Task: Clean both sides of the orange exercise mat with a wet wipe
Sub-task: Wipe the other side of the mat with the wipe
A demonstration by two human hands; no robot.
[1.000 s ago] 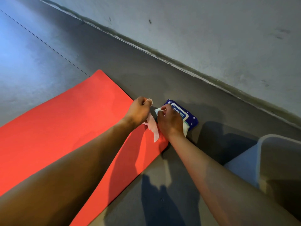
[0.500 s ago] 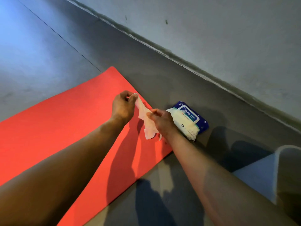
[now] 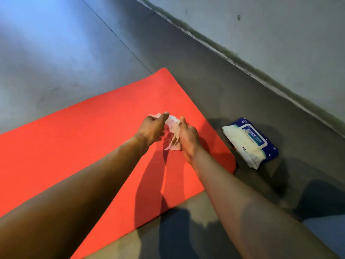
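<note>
Head view: wipe (image 3: pixel 174 126) held over the orange mat (image 3: pixel 93 139), not yet spread.
I see the left hand (image 3: pixel 153 128) and right hand (image 3: pixel 188 135) each pinching the crumpled wipe just above the flat mat, probably to open it out; the pack (image 3: pixel 250 144) lies beside the mat's edge.

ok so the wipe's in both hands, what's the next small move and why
Probably open the wet wipe out flat and lower it onto the orange exercise mat near this end. The left hand and right hand both pinch it, bunched up, over the mat, so no flat wiping face is ready yet.
</note>
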